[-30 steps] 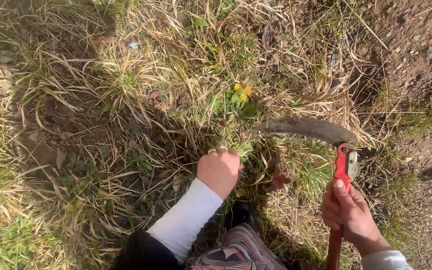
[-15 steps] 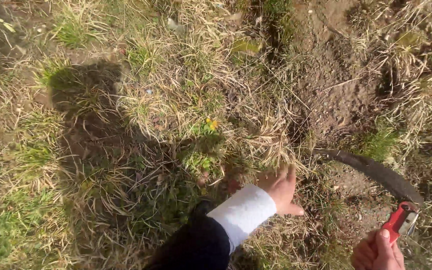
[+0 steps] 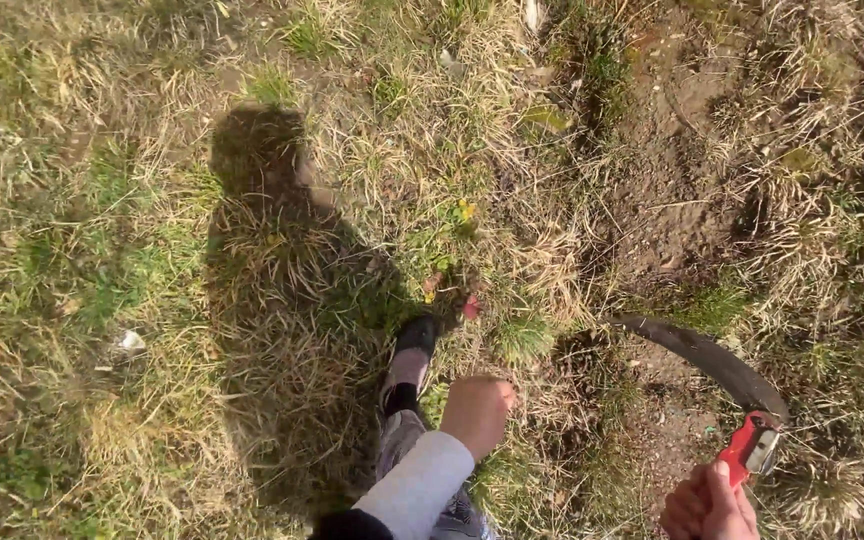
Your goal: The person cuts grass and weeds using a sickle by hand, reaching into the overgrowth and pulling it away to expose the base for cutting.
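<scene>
Over dry grass point(image 3: 282, 300), right hand point(image 3: 709, 503) grips a sickle point(image 3: 712, 365).

Just patchy dry grass point(image 3: 102, 250), a bare dirt patch point(image 3: 682, 180), tiny yellow flower point(image 3: 466, 210), black shoe point(image 3: 414, 345).

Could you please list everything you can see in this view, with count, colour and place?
sickle: one, dark curved blade, red handle, lower right, blade tip over the ground.
grass: dry yellow and green tufts, across most of the ground.
bare soil patch: one, brown, upper right.
yellow flower: one, small, centre.
white scrap: one, left, lying in the grass.
shadow: one, dark, left of centre.
shoe: one, black and grey, bottom centre.
left hand: closed, empty as far as shows, white sleeve, bottom centre.
right hand: gripping the sickle handle, bottom right.
</scene>
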